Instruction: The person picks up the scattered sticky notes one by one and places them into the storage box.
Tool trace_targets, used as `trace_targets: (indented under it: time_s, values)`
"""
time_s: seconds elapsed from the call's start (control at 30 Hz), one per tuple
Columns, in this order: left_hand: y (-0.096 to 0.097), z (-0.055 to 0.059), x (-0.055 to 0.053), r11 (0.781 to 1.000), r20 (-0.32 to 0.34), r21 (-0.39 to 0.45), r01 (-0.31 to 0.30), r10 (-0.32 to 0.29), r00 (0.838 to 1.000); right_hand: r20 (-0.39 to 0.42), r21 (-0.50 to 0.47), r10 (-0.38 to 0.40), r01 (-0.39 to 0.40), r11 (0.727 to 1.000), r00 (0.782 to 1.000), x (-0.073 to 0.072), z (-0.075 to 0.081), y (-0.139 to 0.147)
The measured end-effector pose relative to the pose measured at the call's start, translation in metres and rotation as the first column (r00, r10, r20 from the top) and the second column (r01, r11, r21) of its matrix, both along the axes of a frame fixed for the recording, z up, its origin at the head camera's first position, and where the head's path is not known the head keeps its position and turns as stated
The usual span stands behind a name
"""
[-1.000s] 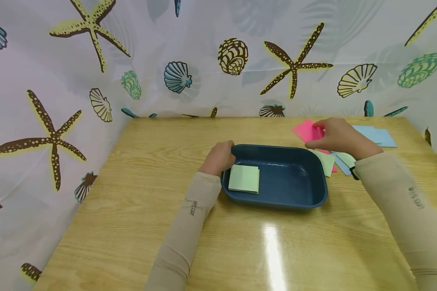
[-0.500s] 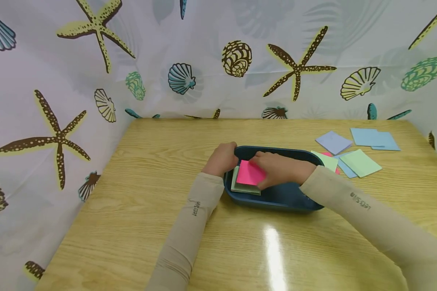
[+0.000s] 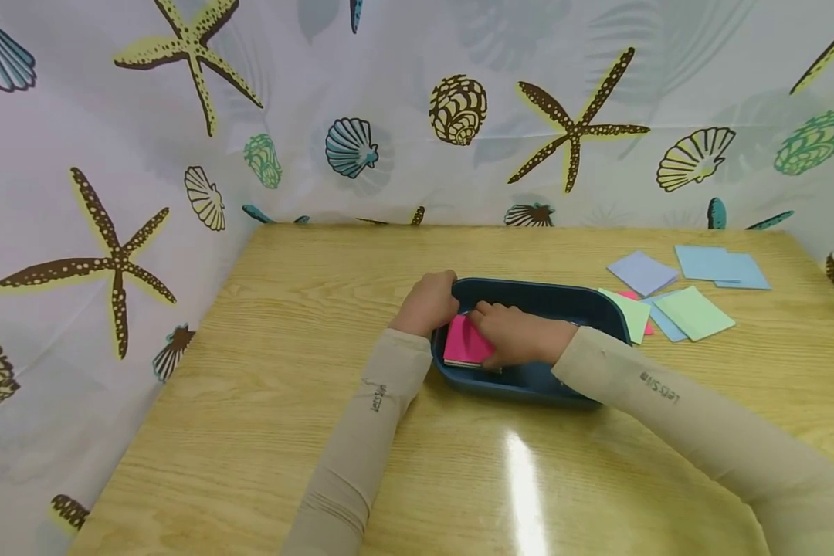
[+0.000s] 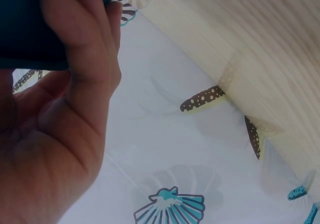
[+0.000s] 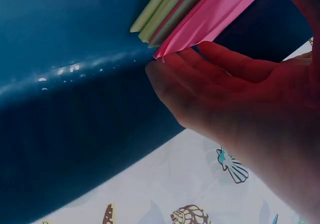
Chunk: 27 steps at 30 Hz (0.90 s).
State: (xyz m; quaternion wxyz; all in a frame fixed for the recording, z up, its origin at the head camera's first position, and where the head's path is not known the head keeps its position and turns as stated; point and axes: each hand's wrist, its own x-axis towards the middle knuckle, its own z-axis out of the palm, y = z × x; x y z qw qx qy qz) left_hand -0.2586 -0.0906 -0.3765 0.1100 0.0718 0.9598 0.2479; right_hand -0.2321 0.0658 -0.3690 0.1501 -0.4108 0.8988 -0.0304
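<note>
A dark blue plastic tray [image 3: 549,301] stands on the wooden table. My left hand [image 3: 427,303] grips its left end, fingers curled over the rim, as the left wrist view also shows [image 4: 75,109]. Inside, at the left end, a stack of sticky notes has pink sticky notes [image 3: 462,341] on top. My right hand [image 3: 517,336] holds these by their edges, thumb on the near side and fingers on the far side. Pale green notes [image 5: 162,9] and a thin pink layer show beneath in the right wrist view.
Right of the tray lie green notes [image 3: 695,313], a purple note [image 3: 642,272] and blue notes [image 3: 702,262]; another green note [image 3: 628,315] overlaps pink and blue ones beside the rim. A shell-patterned curtain [image 3: 403,77] borders the table's back and left.
My right hand has carried the pink notes from the back right of the table into the tray, lowering them onto the green stack. The purple note is now uncovered. My left hand stays on the rim.
</note>
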Motion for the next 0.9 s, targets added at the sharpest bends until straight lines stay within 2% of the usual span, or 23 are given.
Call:
trace_targets:
  time_s: [0.3, 0.6, 0.73, 0.9]
  values:
    - [0.0013, 0.0004, 0.0008, 1.0, 0.0, -0.005, 0.003, -0.003, 1.0, 0.056, -0.031, -0.002, 0.003, 0.999, 0.998, -0.0019, -0.0031, 0.0021]
    - [0.002, 0.0013, -0.0001, 1.0, 0.014, -0.013, -0.006, 0.006, 1.0, 0.034, -0.041, 0.009, -0.007, 0.999, 0.999, 0.0002, -0.0048, 0.0012]
    - [0.0016, 0.0007, -0.0001, 1.0, 0.01, -0.011, -0.002, 0.002, 1.0, 0.041, -0.032, -0.004, 0.005, 0.999, 0.999, 0.0024, -0.0037, 0.0022]
    - [0.0007, -0.001, -0.0012, 1.0, 0.004, 0.003, 0.002, -0.002, 1.0, 0.084, -0.083, -0.039, 0.046, 0.995, 0.996, 0.0045, 0.002, 0.0093]
